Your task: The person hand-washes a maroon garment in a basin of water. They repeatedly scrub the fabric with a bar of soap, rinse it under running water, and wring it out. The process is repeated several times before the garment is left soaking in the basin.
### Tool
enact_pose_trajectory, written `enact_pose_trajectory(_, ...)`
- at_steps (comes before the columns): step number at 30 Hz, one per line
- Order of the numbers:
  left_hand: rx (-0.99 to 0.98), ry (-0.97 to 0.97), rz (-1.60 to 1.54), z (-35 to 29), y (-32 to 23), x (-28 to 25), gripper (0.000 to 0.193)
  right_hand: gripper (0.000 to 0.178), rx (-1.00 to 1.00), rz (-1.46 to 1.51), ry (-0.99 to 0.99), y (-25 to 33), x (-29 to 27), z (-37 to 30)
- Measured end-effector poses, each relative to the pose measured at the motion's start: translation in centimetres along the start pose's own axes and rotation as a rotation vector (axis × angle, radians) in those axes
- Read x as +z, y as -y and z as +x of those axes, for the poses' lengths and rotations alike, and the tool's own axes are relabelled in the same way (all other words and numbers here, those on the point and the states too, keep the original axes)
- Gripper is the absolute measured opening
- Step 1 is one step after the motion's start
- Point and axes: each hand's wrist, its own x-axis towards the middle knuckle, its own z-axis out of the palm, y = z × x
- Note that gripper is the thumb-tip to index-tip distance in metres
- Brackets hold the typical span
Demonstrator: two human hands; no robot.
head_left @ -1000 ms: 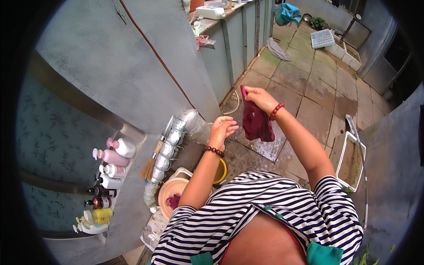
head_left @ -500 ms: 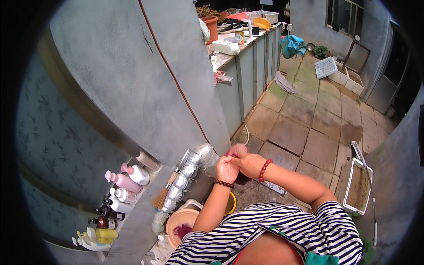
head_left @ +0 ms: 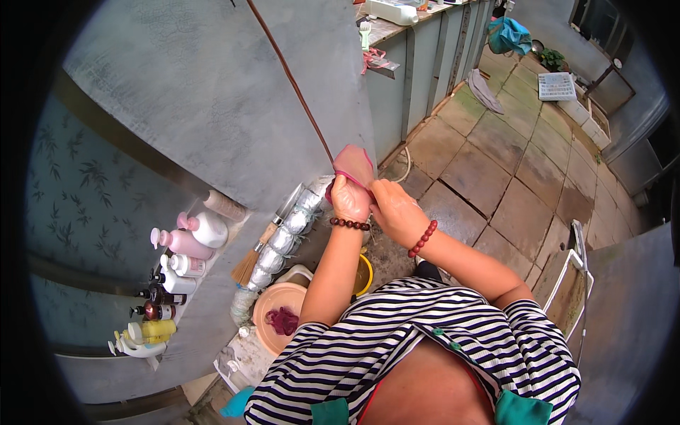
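In front of my body, both hands hold a thin, sheer pink cloth [head_left: 355, 164] with a dark pink edge. My left hand [head_left: 350, 200] is closed on it from below, its fingers partly hidden behind the fabric. Close beside it, my right hand [head_left: 401, 212] pinches the cloth's right edge; its fingertips are partly covered. The skin of both hands looks wet. Below my left forearm, a peach basin [head_left: 262, 312] contains a wet dark pink cloth [head_left: 283, 321].
A silver-wrapped pipe [head_left: 283, 230] with a wooden-handled brush [head_left: 255, 253] runs along the wall. Pump bottles [head_left: 185, 243] line a ledge at the left. A yellow-rimmed bucket [head_left: 365, 276] stands near my body. Paving slabs [head_left: 482, 177] extend ahead, with a grey cloth [head_left: 484, 92] on them.
The hands are higher in the picture and slightly left, and the pink cloth, bunched and blurred before, is spread above my left hand. The view has tilted downward, showing more of the basin.
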Motion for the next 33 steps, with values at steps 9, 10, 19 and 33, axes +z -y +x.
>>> enact_pose_trajectory(9, 0.069, 0.152, -0.174, 6.2, 1.5, 2.4, 0.051, 0.044, 0.007, 0.351, 0.513, -8.0, -3.6, 0.7)
enact_pose_trajectory(10, 0.055, 0.172, -0.199, 6.3, 1.4, 3.0, 0.051, 0.047, -0.068, 0.408, 0.581, -8.6, -4.6, 1.3)
enact_pose_trajectory(19, 0.18, 0.188, -0.229, 7.5, 3.2, 2.2, 0.058, 0.035, -0.397, 0.104, 0.529, -17.4, -10.2, 14.8)
enact_pose_trajectory(33, 0.159, 0.029, 0.574, 2.0, 3.1, 7.1, 0.058, 0.079, 0.02, 0.921, 0.275, -21.4, -14.7, 46.0)
